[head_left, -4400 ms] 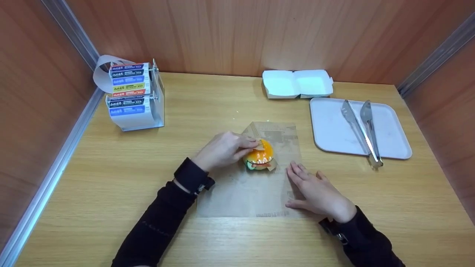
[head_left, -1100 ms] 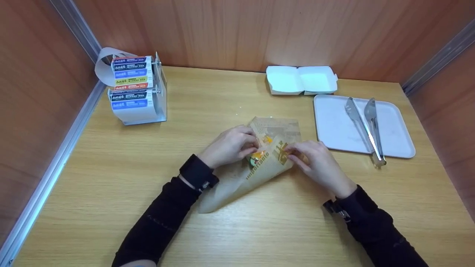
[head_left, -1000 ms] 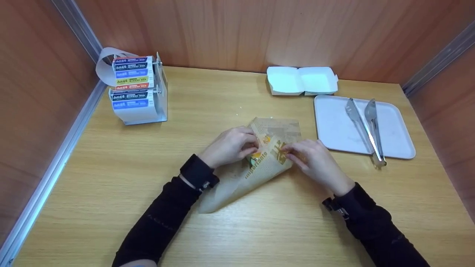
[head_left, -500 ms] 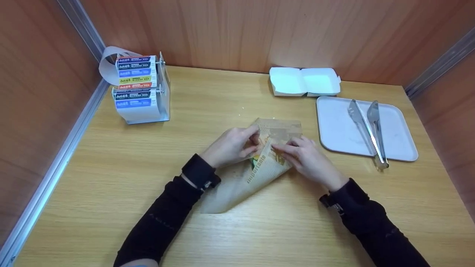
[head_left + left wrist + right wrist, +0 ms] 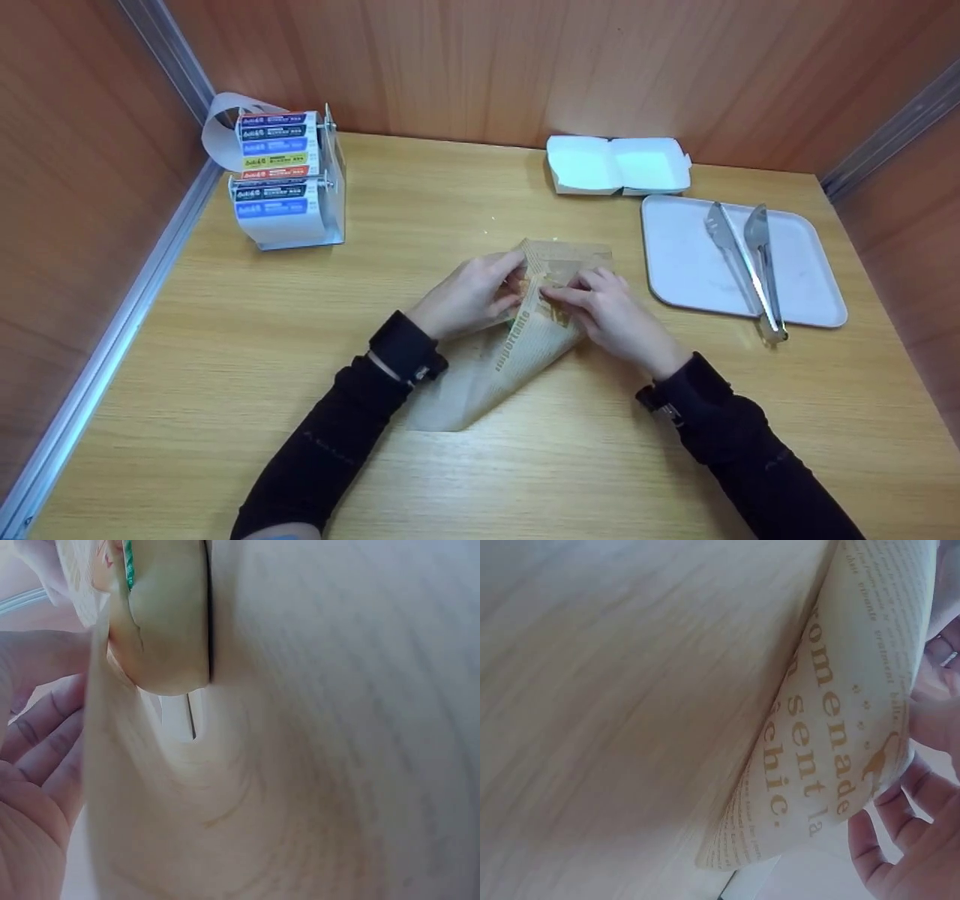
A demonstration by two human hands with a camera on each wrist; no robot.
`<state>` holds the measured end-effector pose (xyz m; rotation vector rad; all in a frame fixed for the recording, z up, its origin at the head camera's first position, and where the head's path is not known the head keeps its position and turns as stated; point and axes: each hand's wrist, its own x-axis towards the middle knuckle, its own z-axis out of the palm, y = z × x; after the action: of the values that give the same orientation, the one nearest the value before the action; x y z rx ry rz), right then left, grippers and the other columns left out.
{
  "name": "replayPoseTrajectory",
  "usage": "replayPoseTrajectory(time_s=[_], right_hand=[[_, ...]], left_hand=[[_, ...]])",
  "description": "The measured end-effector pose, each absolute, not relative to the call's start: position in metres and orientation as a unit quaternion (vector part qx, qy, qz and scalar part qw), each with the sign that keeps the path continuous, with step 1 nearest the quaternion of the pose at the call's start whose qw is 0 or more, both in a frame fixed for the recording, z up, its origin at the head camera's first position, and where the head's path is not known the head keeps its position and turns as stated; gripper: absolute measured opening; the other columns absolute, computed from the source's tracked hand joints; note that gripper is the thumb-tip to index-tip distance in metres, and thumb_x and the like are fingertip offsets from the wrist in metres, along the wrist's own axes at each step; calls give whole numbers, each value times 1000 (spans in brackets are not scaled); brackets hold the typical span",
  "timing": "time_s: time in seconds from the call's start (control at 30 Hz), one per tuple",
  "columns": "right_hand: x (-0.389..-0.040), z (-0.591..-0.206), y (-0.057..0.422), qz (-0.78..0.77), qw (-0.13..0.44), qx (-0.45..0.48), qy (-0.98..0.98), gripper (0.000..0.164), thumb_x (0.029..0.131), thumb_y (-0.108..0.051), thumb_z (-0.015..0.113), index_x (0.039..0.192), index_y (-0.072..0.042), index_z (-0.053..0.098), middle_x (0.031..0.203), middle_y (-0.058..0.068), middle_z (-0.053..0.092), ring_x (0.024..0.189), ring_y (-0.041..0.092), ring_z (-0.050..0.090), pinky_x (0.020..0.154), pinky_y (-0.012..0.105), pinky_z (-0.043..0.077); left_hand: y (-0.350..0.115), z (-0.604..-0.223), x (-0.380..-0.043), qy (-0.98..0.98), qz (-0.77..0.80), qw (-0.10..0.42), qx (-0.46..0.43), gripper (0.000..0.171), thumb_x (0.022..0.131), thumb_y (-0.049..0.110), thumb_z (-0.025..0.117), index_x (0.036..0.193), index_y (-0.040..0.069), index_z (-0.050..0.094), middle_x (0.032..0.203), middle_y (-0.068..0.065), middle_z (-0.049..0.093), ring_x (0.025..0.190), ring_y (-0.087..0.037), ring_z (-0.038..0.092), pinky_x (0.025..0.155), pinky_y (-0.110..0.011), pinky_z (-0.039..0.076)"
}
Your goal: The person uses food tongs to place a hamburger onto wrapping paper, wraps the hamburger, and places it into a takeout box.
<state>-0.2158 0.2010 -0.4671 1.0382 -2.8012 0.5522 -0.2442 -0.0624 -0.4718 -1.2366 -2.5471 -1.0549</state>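
- Tan wrapping paper (image 5: 517, 360), brown printed lettering
- Pale bun (image 5: 169, 630), green filling (image 5: 129, 566)
- Black sleeves (image 5: 322, 450)
- Pale grey tray (image 5: 675, 262)
- White labels (image 5: 274, 161): blue, yellow, red bands

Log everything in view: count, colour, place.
burger: 1, tan and green, centre
wrapping paper: 1, brown, printed, folded over burger
tray: 1, white, right
tongs: 1 pair, silver, on tray
clamshell box: 1, white, open, back
label dispenser: 1, grey, back left
labels: several, multicoloured, on dispenser
table: 1, light wood, beneath
wall panels: 3, brown, around table
corner strips: 2, silver, back corners
left hand: 1, bare, holding paper
right hand: 1, bare, pinching paper
sleeves: 2, black, foreground
wristbands: 2, black, behind hands
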Motion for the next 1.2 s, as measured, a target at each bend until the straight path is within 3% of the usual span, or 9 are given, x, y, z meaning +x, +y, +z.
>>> replayPoseTrajectory(time_s=[0.13, 0.4, 0.77, 1.2], right_hand=[[-217, -468, 198, 173, 56, 341, -922, 39, 102, -9, 71, 139, -20, 73, 110, 7, 68, 104, 29, 58, 89, 46, 46], [-217, -469, 191, 152, 89, 359, -916, 37, 103, -13, 71, 140, -17, 73, 138, 16, 65, 124, 38, 56, 107, 56, 47], [-215, -471, 188, 152, 103, 370, -911, 33, 103, -10, 70, 136, -13, 74, 130, 8, 74, 119, 31, 63, 100, 50, 50], [-210, -471, 184, 159, 119, 374, -906, 30, 103, -12, 70, 133, -12, 74, 130, 7, 75, 113, 29, 64, 96, 48, 52]], left_hand=[[-63, -472, -246, -836, -360, 60, -409, 26, 92, -8, 74, 110, -2, 57, 98, -12, 68, 94, -24, 73, 83, -32, 64], [-64, -474, -249, -831, -375, 62, -406, 22, 92, -12, 70, 104, -1, 56, 95, -12, 66, 102, -25, 76, 91, -27, 63], [-65, -470, -246, -838, -419, 7, -349, 13, 95, -8, 66, 100, 2, 58, 94, -4, 63, 110, -22, 76, 95, -20, 61], [-66, -468, -246, -829, -440, -12, -344, 12, 95, -9, 62, 96, 2, 61, 98, -8, 69, 111, -25, 76, 98, -23, 60]])
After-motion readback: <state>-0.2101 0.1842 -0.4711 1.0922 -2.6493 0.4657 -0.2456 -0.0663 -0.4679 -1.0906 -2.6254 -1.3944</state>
